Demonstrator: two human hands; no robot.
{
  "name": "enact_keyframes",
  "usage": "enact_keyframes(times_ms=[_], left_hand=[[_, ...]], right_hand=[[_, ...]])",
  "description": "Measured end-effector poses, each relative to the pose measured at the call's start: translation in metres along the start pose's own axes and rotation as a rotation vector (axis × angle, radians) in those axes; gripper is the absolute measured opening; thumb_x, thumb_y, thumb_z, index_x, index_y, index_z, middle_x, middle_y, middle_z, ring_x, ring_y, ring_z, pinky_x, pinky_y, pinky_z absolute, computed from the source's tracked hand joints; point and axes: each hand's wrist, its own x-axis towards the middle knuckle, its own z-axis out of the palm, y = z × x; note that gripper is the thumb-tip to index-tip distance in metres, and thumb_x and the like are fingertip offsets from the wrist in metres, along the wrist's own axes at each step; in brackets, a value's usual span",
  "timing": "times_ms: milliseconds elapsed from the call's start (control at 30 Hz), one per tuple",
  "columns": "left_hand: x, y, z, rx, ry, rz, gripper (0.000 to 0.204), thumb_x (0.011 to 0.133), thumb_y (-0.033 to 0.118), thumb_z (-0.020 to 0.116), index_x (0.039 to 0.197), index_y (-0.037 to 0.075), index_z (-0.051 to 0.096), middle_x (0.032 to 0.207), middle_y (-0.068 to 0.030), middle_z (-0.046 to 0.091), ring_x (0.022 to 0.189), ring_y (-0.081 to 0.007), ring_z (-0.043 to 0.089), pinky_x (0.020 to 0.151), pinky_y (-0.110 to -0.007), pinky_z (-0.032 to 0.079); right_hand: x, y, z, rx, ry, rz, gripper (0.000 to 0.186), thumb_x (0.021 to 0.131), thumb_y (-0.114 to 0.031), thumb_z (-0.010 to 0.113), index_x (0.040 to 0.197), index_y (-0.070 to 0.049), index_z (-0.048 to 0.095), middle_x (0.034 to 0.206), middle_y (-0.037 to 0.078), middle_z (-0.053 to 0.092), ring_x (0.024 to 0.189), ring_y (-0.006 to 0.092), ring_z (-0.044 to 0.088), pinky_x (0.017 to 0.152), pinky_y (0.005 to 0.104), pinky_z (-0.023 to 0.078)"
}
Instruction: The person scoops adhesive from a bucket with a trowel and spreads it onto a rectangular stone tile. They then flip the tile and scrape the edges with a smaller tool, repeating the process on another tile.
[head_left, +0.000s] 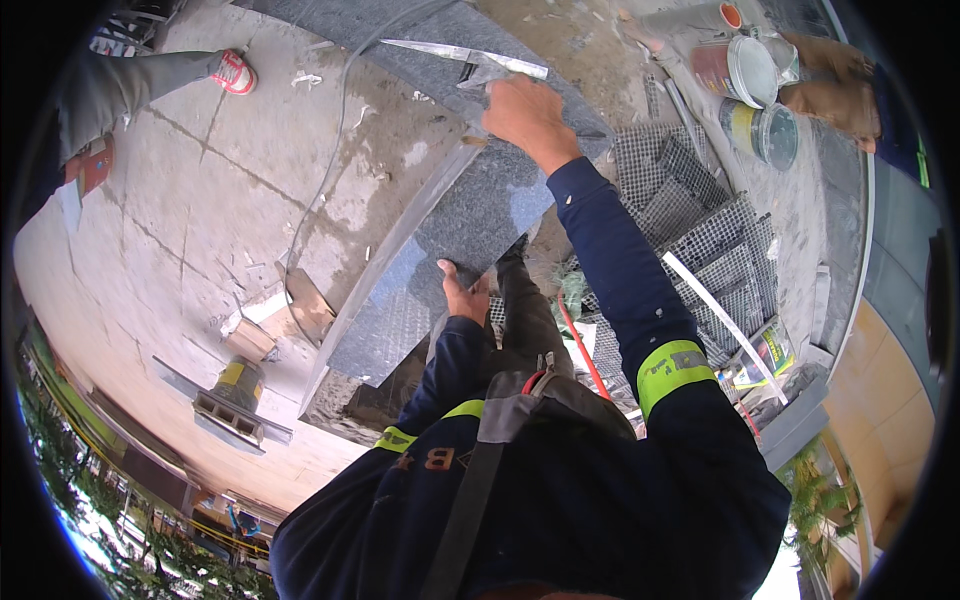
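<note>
A long, speckled grey stone slab (470, 225) lies slantwise in front of me, its near end towards my lower left. My left hand (463, 293) holds its right-hand edge, thumb on the top face and the other fingers mostly hidden. Farther out, my right hand (527, 115) is closed around a light grey, flat piece (487, 72), whose kind I cannot make out. That piece is at a second grey slab (440, 22), beside a long, shiny pale strip (430, 46). A small wooden piece (475, 141) sits near the meeting slab edges.
Black-and-white mesh-patterned tiles (690, 205) are heaped at right, below several buckets (750, 72). A cable (340, 125) runs across the concrete floor (220, 160) at left. Another person's shoe (234, 72) is at upper left; other legs (830, 90) are at upper right.
</note>
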Motion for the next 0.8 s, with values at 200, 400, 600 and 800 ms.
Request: enact_keyframes(times_ms=[200,400,600,800], left_hand=[[0.005,-0.007,-0.009,0.173,-0.106,0.128,0.074,0.088,0.067,0.081,0.141,0.019,0.059,0.145,-0.0007,0.059,0.129,-0.0271,0.055,0.106,-0.045,0.050],[0.010,-0.003,-0.010,0.211,-0.124,0.082,0.073,0.088,0.068,0.079,0.139,0.019,0.060,0.143,0.0029,0.058,0.129,-0.0221,0.051,0.105,-0.041,0.049],[0.003,0.001,-0.005,0.271,-0.118,0.074,0.077,0.094,0.069,0.073,0.144,0.013,0.054,0.142,-0.0017,0.056,0.123,-0.0218,0.051,0.105,-0.039,0.050],[-0.001,0.004,0.002,0.163,0.006,0.018,0.075,0.088,0.067,0.080,0.136,0.014,0.060,0.133,-0.0024,0.062,0.118,-0.0240,0.056,0.097,-0.040,0.054]], right_hand=[[-0.044,0.065,-0.013,0.524,0.098,0.084,0.040,0.100,-0.029,0.063,0.136,-0.015,0.073,0.109,0.015,0.079,0.103,0.0367,0.074,0.090,0.0496,0.056],[-0.153,0.132,0.077,0.786,0.378,0.250,0.041,0.101,-0.016,0.071,0.142,-0.020,0.070,0.112,0.012,0.074,0.089,0.0228,0.069,0.079,0.0344,0.055],[-0.175,0.171,0.147,0.560,0.774,0.356,0.046,0.094,-0.006,0.072,0.138,-0.018,0.070,0.119,0.015,0.072,0.107,0.0339,0.069,0.093,0.0406,0.056],[-0.152,0.188,0.159,0.556,0.849,0.346,0.049,0.088,0.000,0.069,0.134,-0.016,0.072,0.115,0.015,0.072,0.109,0.0384,0.067,0.095,0.0461,0.055]])
